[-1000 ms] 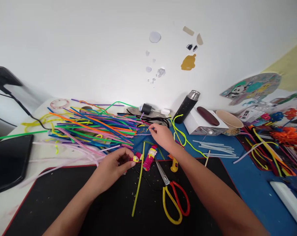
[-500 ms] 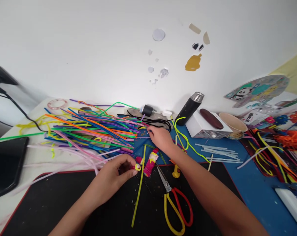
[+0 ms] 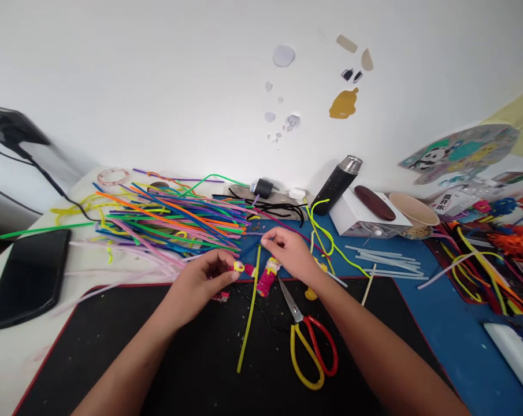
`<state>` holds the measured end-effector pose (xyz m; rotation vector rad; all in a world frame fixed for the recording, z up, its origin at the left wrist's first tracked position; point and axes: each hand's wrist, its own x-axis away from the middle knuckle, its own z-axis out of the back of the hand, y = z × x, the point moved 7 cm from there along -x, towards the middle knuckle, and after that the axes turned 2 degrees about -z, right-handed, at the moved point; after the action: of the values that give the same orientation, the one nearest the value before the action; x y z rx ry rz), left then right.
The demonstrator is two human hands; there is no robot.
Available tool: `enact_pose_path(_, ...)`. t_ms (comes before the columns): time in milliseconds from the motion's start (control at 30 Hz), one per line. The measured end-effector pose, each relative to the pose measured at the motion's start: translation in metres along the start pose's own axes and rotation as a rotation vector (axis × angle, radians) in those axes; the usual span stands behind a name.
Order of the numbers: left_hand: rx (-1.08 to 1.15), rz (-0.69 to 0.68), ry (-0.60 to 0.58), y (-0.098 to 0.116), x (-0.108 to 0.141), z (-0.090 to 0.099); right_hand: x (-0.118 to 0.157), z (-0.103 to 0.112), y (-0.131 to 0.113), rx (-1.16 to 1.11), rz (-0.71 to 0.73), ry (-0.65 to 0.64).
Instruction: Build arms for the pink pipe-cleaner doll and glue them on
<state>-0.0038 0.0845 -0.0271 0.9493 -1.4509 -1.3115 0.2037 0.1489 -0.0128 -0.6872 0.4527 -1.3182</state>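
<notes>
Fingers of the left hand (image 3: pixel 203 286) are pinching a small, fuzzy, yellow-looped magenta piece (image 3: pixel 239 267) beside a straight yellow-green fuzzy stem (image 3: pixel 249 320); the right hand (image 3: pixel 289 254) (curled, grip unclear) is now coming nearer that stem's tip.

Scissors (image 3: pixel 297 315) lie on the mat (image 3: pixel 200 370), lower centre, right of 1 pipe cleaner (image 3: pixel 249 316). Left of centre, a pipe-cleaner pile (image 3: pixel 170 216) covers the counter (image 3: pixel 5 358); right of centre, a flask (image 3: pixel 334 188) sits left of a box (image 3: pixel 350 218).
</notes>
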Motion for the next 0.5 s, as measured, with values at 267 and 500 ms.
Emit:
enact_pose_path(267,0.032,-0.056,0.024,0.0,-0.002,-0.002,0.107,-0.032,-0.008,-0.192,-0.033,-0.268)
enact_pose_path(500,-0.046,-0.088,0.019,-0.001,-0.003,-0.002,0.142,-0.038,-0.016,0.079,0.09,-0.268)
